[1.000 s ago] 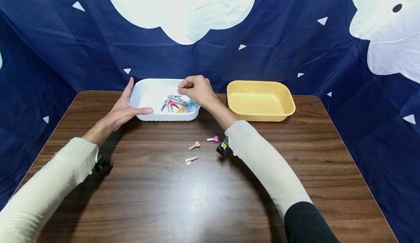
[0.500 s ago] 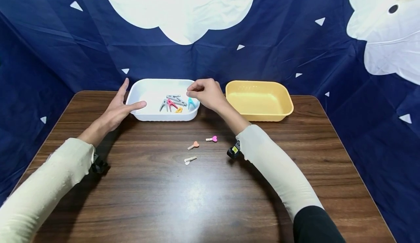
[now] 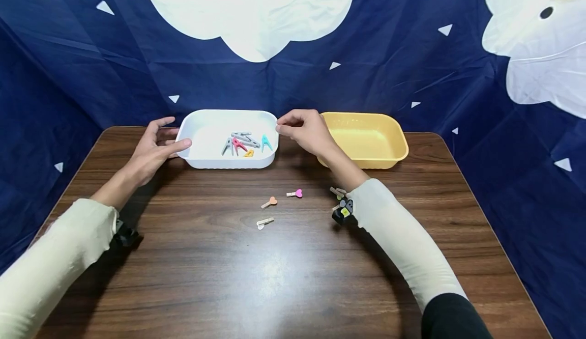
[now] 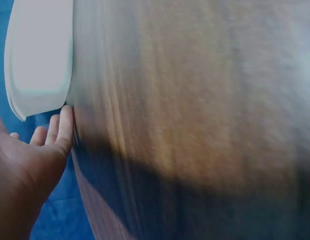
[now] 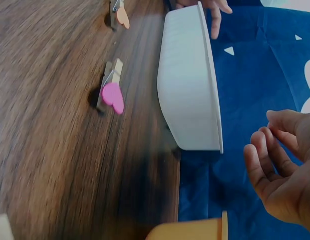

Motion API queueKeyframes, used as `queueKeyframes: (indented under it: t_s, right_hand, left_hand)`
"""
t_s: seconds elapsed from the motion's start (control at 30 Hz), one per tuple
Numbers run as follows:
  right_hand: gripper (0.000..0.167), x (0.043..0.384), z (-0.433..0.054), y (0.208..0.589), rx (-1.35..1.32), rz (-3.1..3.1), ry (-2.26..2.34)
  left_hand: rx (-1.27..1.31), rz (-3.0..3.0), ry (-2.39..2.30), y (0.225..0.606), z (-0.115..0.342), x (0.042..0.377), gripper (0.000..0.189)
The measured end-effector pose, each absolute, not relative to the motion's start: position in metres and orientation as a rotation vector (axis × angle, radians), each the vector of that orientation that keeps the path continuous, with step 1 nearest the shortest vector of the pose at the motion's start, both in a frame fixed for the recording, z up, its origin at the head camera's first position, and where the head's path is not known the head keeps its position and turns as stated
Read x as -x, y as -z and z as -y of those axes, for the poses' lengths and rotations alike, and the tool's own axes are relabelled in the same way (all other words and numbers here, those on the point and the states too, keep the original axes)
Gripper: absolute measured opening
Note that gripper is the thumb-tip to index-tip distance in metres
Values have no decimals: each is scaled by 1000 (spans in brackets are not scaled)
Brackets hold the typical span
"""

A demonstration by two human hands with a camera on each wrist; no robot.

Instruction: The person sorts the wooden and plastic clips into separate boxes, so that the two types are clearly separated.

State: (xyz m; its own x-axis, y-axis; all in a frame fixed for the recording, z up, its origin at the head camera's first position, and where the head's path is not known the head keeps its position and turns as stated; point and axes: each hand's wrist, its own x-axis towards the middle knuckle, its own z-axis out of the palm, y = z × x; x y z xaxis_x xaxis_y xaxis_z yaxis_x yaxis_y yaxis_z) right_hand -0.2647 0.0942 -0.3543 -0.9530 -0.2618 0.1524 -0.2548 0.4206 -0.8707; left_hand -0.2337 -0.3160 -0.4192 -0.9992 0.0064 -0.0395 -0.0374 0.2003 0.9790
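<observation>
A white plastic basin (image 3: 226, 163) holds several plastic clothespins, among them grey, a red one (image 3: 238, 144), a yellow one (image 3: 248, 153) and a light-blue one (image 3: 266, 142). My left hand (image 3: 155, 148) is at the basin's left end, thumb by the rim; in the left wrist view its relaxed fingers (image 4: 64, 127) reach the basin's corner. Off the right end, my right hand (image 3: 305, 131) hovers with loosely bent fingers and nothing between them, apart from the basin in the right wrist view.
Small wooden heart clips lie on the brown table (image 3: 206, 267): pink (image 3: 298, 193), orange (image 3: 272, 200) and white (image 3: 264, 223). More wooden clips (image 3: 338, 192) show partly behind the right wrist camera. A yellow basin (image 3: 366, 164) stands at the right, before a blue curtain (image 3: 389, 84).
My right hand has moved right, from over the white basin to beyond its right rim. My left hand has drawn back leftward. Wooden clips by the right wrist have come into view.
</observation>
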Motion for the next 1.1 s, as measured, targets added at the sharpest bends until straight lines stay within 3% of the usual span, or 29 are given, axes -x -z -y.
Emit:
queueKeyframes:
  t_s: [0.2,0.57,1.1]
  right_hand:
    - [12,263,-110,356,474,-2647,1646]
    - [14,260,-145,357,419,-2704,1638]
    - [23,257,-198,360,305,-2749,1642]
  left_hand:
    - [-5,-2270,-2108,425,319,226,77]
    - [-9,-2195,-2182,427,323,219,76]
    - [-33,-2210,-2161,428,332,207,46]
